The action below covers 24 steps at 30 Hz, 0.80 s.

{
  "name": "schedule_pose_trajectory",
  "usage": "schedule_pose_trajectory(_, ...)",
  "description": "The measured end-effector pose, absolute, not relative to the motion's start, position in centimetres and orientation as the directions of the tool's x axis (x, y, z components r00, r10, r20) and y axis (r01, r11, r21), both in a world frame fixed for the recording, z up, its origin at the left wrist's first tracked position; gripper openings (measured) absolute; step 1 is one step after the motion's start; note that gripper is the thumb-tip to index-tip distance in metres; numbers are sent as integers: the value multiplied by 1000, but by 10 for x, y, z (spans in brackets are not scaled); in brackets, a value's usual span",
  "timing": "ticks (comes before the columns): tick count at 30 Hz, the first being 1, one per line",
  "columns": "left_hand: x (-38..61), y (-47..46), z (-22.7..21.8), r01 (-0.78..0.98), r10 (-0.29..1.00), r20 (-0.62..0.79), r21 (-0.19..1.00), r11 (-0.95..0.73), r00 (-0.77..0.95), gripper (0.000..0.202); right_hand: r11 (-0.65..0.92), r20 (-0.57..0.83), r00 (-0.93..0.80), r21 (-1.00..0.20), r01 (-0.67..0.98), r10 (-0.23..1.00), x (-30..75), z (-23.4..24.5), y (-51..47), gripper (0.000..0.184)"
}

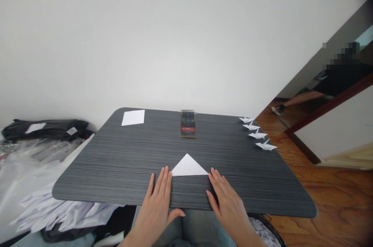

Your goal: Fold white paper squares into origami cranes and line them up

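A white sheet of paper folded into a triangle point(189, 166) lies flat near the front middle of the dark table, its point facing the wall. My left hand point(157, 202) rests flat, fingers stretched out, with fingertips at the triangle's left corner. At the right corner, the fingertips of my right hand point(225, 202) touch the paper, palm down and thumb apart. Neither hand grips anything. Several white paper cranes point(258, 135) stand in a slanting row along the table's right side.
The dark wood-grain table point(101, 169) stands against a white wall. White paper point(133, 117) lies at its back left, and a dark pack point(188, 123) at the back middle. Bags and cloth point(67, 212) crowd the left side. A person point(335, 79) is beyond the table at right.
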<state>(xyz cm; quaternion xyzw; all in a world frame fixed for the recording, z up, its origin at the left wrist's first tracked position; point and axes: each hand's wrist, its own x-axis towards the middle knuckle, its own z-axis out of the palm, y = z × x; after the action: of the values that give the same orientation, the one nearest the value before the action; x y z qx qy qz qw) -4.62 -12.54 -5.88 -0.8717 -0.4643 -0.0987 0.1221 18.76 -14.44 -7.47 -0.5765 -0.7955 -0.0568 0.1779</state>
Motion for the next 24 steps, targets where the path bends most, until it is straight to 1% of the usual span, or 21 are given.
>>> schedule_pose_trajectory(3, -47, -124, -60, 828, 778, 288, -129, -546, 559, 91, 320, 369, -249, -144, 936, 895, 187, -76, -145, 44)
schedule_pose_trajectory(5, -47, -124, -61, 826, 775, 290, -137, -547, 562, 90, 331, 389, -249, -161, 930, 887, 183, -73, -144, 48)
schedule_pose_trajectory(8, -48, -125, -63, 821, 765, 304, -148, -551, 568, 89, 402, 370, -322, -165, 901, 872, 171, -66, -140, 55)
schedule_pose_trajectory(11, -50, -124, -63, 813, 751, 316, -157, -561, 579, 87, 499, 315, -434, -168, 850, 844, 158, -59, -133, 53)
schedule_pose_trajectory(13, -52, -124, -62, 807, 744, 321, -156, -569, 586, 85, 518, 278, -460, -190, 834, 843, 152, -57, -130, 51)
schedule_pose_trajectory(16, -53, -122, -59, 804, 741, 325, -131, -579, 587, 81, 522, 246, -472, -212, 826, 847, 150, -57, -126, 48)
schedule_pose_trajectory(19, -50, -121, -56, 812, 756, 320, -81, -578, 570, 78, 524, 230, -479, -214, 825, 848, 151, -57, -124, 47)
schedule_pose_trajectory(24, -38, -119, -52, 744, 711, 258, -47, -667, 654, 66, 542, 215, -504, -182, 821, 836, 152, -57, -123, 50)
